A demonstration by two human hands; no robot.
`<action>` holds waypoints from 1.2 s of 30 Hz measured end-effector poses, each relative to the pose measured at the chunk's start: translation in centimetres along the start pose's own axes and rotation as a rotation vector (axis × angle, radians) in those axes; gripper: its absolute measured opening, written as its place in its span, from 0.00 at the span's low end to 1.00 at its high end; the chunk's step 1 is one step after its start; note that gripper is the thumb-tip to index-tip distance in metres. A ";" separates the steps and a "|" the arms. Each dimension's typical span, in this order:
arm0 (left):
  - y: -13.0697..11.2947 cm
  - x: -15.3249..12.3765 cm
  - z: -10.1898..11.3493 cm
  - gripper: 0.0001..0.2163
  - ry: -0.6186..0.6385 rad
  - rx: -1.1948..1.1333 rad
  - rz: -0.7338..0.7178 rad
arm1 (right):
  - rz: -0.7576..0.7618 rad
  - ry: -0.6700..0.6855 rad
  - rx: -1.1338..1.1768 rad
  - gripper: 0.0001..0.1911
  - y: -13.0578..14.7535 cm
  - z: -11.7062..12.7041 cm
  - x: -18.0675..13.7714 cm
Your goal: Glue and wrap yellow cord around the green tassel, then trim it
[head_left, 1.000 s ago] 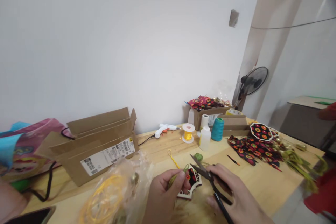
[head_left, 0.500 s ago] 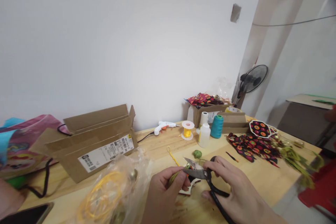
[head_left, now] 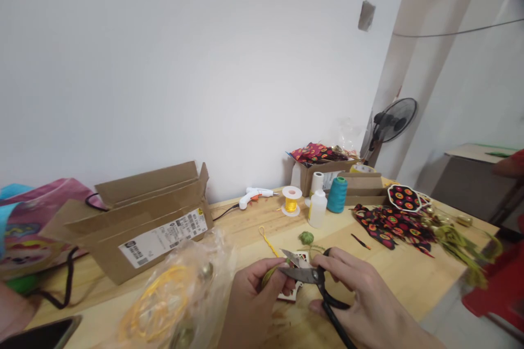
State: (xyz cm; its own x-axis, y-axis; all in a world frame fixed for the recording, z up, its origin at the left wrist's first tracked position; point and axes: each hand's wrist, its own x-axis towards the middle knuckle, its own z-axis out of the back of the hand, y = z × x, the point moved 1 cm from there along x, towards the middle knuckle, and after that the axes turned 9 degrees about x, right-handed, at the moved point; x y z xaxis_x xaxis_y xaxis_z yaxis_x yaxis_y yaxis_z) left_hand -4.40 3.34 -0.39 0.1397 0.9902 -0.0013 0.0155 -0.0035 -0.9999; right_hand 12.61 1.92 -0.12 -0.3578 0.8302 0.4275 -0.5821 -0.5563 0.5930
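The left hand is pinched shut on a small green-yellow cord ornament just above the wooden table. The right hand is closed around black scissors, blades slightly parted at the cord. The ornament appears light, soft and easily frayed; it is best held close beside the cut.

At lower centre I see black scissors against the pale wooden table. Behind them stand a yellow thread spool with white ends, a teal thread cone and a white bottle. The glue gun is white with an orange trigger. At right lies black fabric patterned with red, orange and green dots. At left, a brown cardboard box carries a white label; a pink and blue bag sits beyond.
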 end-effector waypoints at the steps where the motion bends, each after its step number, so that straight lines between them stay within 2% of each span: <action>1: 0.0 0.0 0.0 0.07 0.006 0.003 -0.003 | 0.006 0.012 0.009 0.18 0.0 0.0 0.1; 11: -0.1 -0.2 0.0 0.10 0.043 0.111 -0.052 | 0.039 0.049 0.016 0.08 0.2 -0.1 0.0; 17: -0.2 -0.2 0.1 0.11 0.046 0.114 -0.054 | 0.067 0.007 -0.020 0.09 -0.2 -0.4 -0.1; 22: -0.4 -0.3 -0.1 0.10 0.024 0.146 -0.031 | 0.091 0.009 -0.064 0.02 -0.5 -0.7 -0.3; 25: -0.3 -0.3 -0.2 0.10 0.028 0.173 -0.025 | 0.117 -0.020 -0.080 0.03 -0.7 -0.9 -0.7; 30: 0.6 0.0 -0.1 0.13 0.066 0.111 0.004 | -0.116 -0.022 -0.040 0.09 -2.5 -0.4 -1.4; 36: 1.5 0.2 -0.3 0.14 0.144 -0.347 0.173 | -0.290 -0.098 -0.057 0.09 -6.5 1.9 -1.8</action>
State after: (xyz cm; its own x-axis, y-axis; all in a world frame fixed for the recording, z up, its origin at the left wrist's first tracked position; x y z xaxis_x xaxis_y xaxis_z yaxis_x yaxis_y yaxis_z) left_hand -4.05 3.47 -1.88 0.3062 0.9413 -0.1418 0.3094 -0.2393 -0.9203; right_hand 18.40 3.95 -3.47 -0.1003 0.9448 0.3118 -0.6908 -0.2917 0.6616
